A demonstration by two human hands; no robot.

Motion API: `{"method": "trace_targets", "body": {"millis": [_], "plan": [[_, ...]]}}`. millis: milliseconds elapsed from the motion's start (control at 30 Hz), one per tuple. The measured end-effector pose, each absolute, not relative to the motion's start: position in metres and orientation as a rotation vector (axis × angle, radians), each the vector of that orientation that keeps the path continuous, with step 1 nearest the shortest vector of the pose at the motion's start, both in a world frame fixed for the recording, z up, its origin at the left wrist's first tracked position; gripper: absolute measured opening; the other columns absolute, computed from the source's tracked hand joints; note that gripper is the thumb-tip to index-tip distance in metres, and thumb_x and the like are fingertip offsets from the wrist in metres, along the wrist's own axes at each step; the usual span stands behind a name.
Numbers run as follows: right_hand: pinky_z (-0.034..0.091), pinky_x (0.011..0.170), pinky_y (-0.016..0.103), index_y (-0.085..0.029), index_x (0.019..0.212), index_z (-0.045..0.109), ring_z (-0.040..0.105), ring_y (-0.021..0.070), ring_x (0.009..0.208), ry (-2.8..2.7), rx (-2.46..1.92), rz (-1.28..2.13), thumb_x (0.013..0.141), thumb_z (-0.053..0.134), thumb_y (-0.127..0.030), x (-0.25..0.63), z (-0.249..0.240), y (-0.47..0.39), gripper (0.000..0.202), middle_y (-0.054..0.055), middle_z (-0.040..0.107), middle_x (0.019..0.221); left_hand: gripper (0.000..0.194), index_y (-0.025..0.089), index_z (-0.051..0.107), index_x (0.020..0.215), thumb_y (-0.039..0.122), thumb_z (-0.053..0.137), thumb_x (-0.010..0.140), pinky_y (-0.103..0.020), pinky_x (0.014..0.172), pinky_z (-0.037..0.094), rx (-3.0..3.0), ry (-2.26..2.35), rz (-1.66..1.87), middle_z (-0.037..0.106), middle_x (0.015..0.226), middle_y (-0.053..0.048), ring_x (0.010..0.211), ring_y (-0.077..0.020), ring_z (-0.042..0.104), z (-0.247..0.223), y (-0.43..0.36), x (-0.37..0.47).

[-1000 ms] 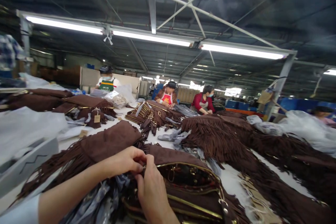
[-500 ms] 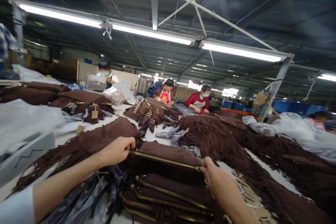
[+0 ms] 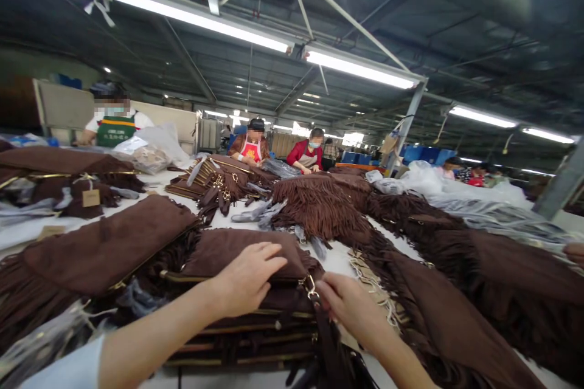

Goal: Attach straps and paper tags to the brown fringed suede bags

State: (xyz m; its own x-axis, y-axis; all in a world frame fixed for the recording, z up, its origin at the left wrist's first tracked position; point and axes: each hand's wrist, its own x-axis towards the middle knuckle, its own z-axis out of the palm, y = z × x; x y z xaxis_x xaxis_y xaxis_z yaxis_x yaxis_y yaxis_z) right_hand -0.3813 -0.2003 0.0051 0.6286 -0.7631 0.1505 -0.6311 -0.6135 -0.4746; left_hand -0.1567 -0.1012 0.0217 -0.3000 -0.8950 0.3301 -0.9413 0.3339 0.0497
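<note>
brown suede bag with a gold zip edge (image 3: 246,255), topmost on its stack, is now pressed flat under the spread-fingered left hand (image 3: 246,279), its metal clasp (image 3: 311,289) pinched by the right hand (image 3: 351,307).

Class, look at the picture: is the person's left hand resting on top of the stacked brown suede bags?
Yes: the left hand lies flat, fingers spread, on the top brown suede bag of the stack.

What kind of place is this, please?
Most likely a handbag factory floor. Stacks of brown suede bags with gold trim and fringed pieces cover a long work table, co-workers in aprons work along it, and strip lights hang from a bare industrial roof.
</note>
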Motion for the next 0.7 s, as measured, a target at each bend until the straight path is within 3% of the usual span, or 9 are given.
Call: {"method": "trace_targets", "body": {"millis": [100, 167, 267, 367, 467, 567, 700], "plan": [[0.039, 0.051, 0.024, -0.022, 0.067, 0.048, 0.057, 0.0152, 0.055, 1.199, -2.279, -0.564, 0.091, 0.034, -0.032, -0.403, -0.008, -0.223, 0.030, 0.001, 0.059, 0.062, 0.057, 0.019, 0.048, 0.133, 0.009, 0.051, 0.077, -0.053, 0.111, 0.029, 1.506, -2.444, 0.245, 0.045, 0.144, -0.011, 0.134, -0.0306, 0.035, 0.014, -0.137, -0.187], [0.037, 0.044, 0.022, -0.022, 0.071, 0.048, 0.056, 0.0137, 0.049, 1.187, -2.177, -0.519, 0.091, 0.031, -0.033, -0.420, -0.016, -0.235, 0.029, 0.000, 0.059, 0.062, 0.059, 0.020, 0.046, 0.134, 0.010, 0.053, 0.077, -0.058, 0.110, 0.026, 1.454, -2.540, 0.226, 0.053, 0.135, -0.011, 0.130, -0.0320, 0.040, 0.008, -0.156, -0.197], [0.035, 0.039, 0.020, -0.023, 0.072, 0.047, 0.055, 0.0128, 0.048, 1.207, -2.098, -0.481, 0.089, 0.033, -0.033, -0.443, -0.025, -0.245, 0.025, -0.001, 0.058, 0.064, 0.039, 0.018, 0.060, 0.113, 0.007, 0.050, 0.077, -0.056, 0.109, 0.028, 1.500, -2.589, 0.184, 0.064, 0.109, -0.010, 0.111, -0.0281, 0.053, 0.004, -0.169, -0.198], [0.033, 0.037, 0.020, -0.022, 0.070, 0.046, 0.052, 0.0129, 0.046, 1.216, -2.055, -0.439, 0.085, 0.038, -0.032, -0.461, -0.032, -0.246, 0.020, -0.002, 0.055, 0.061, 0.035, 0.019, 0.063, 0.096, -0.001, 0.043, 0.074, -0.049, 0.113, 0.025, 1.513, -2.516, 0.114, 0.063, 0.102, -0.007, 0.105, -0.0223, 0.054, 0.003, -0.162, -0.187], [0.037, 0.046, 0.022, -0.021, 0.070, 0.055, 0.054, 0.0147, 0.054, 1.116, -2.142, -0.424, 0.083, 0.046, -0.030, -0.469, -0.039, -0.238, 0.018, -0.002, 0.056, 0.061, 0.041, 0.020, 0.060, 0.093, -0.004, 0.042, 0.066, -0.046, 0.116, 0.018, 1.482, -2.450, -0.014, 0.060, 0.099, -0.003, 0.103, -0.0182, 0.054, 0.006, -0.140, -0.174], [0.043, 0.070, 0.028, -0.021, 0.087, 0.067, 0.060, 0.0193, 0.078, 0.998, -2.361, -0.465, 0.081, 0.055, -0.027, -0.465, -0.046, -0.225, 0.014, 0.002, 0.064, 0.080, 0.045, 0.022, 0.058, 0.093, -0.006, 0.041, 0.061, -0.045, 0.117, 0.014, 1.458, -2.459, -0.113, 0.059, 0.098, -0.001, 0.102, -0.0164, 0.053, 0.012, -0.120, -0.168], [0.042, 0.080, 0.030, -0.019, 0.100, 0.067, 0.059, 0.0220, 0.091, 1.049, -2.510, -0.413, 0.078, 0.062, -0.020, -0.453, -0.050, -0.210, 0.022, 0.006, 0.062, 0.096, 0.048, 0.023, 0.057, 0.096, -0.006, 0.039, 0.061, -0.046, 0.118, 0.010, 1.428, -2.488, -0.155, 0.057, 0.098, 0.000, 0.104, -0.0159, 0.051, 0.016, -0.112, -0.166]]}}
